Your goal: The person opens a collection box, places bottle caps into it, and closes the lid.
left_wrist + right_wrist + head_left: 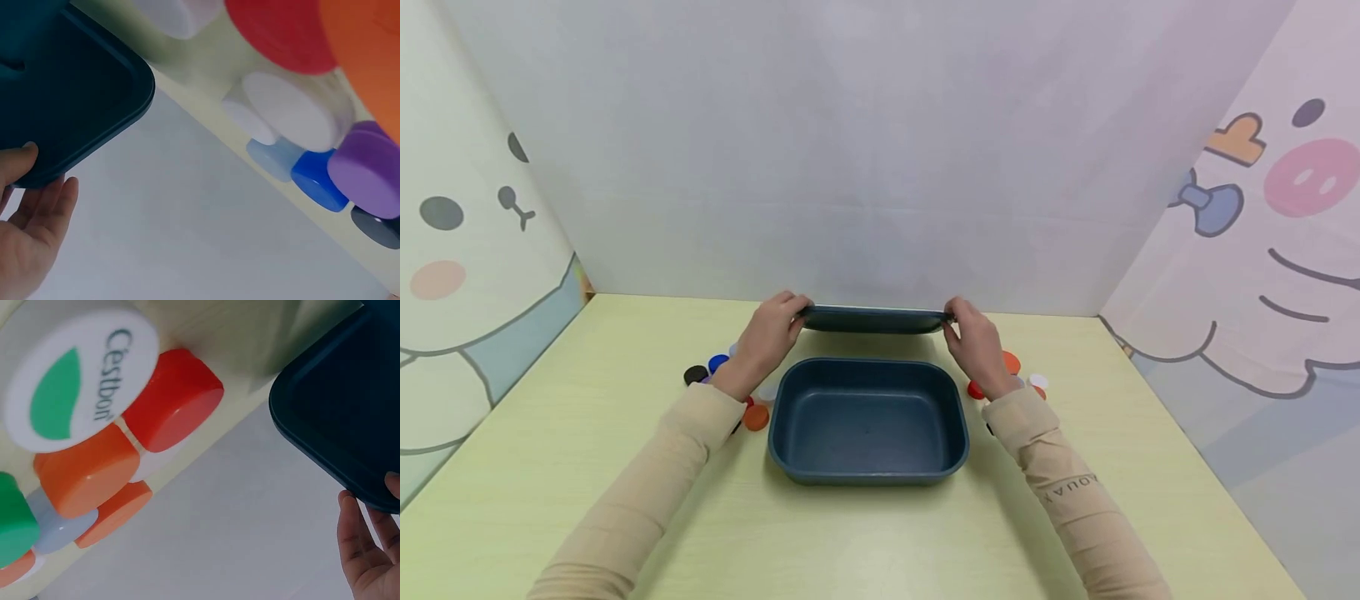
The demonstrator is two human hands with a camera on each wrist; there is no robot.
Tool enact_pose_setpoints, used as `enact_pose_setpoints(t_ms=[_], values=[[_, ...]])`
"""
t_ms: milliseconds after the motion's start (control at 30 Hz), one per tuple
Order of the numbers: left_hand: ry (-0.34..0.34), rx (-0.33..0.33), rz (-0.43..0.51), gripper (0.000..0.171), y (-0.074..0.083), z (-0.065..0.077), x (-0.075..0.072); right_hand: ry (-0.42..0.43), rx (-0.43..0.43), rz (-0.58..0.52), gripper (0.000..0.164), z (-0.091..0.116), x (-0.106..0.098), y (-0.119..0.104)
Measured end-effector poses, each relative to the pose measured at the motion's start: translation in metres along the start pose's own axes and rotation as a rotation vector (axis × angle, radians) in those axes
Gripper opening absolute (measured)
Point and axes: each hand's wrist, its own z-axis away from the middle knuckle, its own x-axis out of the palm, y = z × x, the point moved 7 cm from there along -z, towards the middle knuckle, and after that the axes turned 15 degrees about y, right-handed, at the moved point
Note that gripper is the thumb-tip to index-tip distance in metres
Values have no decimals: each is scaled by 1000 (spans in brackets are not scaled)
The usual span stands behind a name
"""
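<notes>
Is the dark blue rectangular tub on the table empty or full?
Empty: in the head view, the tub has a bare floor, and the visible bottle caps lie outside it.

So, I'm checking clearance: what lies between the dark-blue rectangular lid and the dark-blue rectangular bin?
In the head view, only bare pale-yellow table shows between the lid and the bin.

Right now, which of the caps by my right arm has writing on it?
The white cap at the top left of the right wrist view: it reads "C'estbon" beside a green shape. The other caps there show no lettering.
</notes>
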Motion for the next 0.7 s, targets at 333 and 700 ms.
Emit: enact_pose_setpoints(t_ms=[333, 700], values=[[-111, 54, -18, 17, -2, 12, 6, -157, -44, 14, 12, 16, 8, 1], [-189, 90, 22, 21, -6, 17, 14, -279, -53, -47, 15, 27, 19, 7]])
